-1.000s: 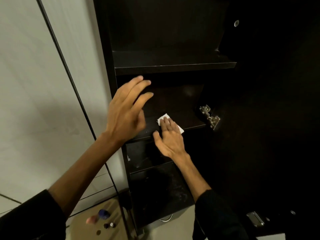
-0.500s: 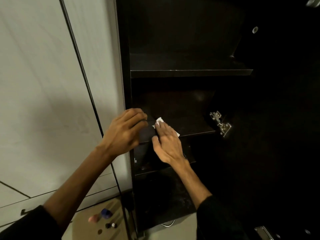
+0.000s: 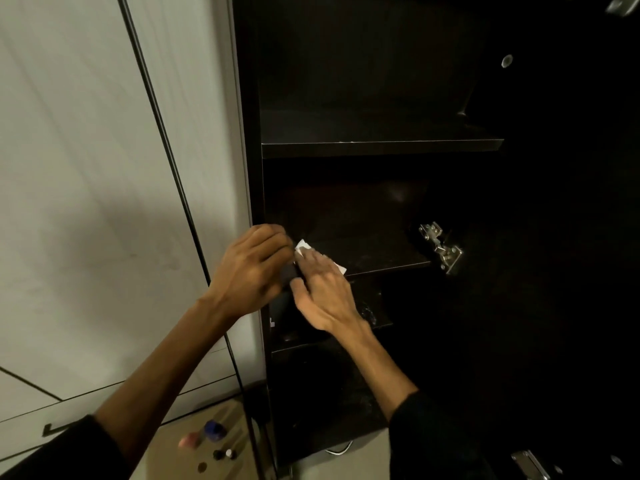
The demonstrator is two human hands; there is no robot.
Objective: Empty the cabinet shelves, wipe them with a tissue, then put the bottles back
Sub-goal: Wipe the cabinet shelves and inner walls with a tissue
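The dark cabinet stands with its shelves bare. My right hand (image 3: 323, 285) lies flat on a white tissue (image 3: 303, 244), pressing it onto the middle shelf (image 3: 377, 252) near its front left corner. Only the tissue's corners show past the fingers. My left hand (image 3: 252, 268) is curled over the same shelf's front edge at the cabinet's left side, touching my right hand. Several small bottles (image 3: 213, 430) stand on the floor at the lower left, among them a blue-capped one and a pink one (image 3: 188, 441).
An upper shelf (image 3: 381, 147) and a dusty lower shelf (image 3: 375, 318) sit above and below my hands. A metal hinge (image 3: 441, 249) juts out at the right, where the open dark door (image 3: 554, 271) hangs. Pale panels (image 3: 86, 202) fill the left.
My left hand dropped from open in the air to curl on the shelf's front edge. My right hand slid the tissue leftward along the shelf toward it.
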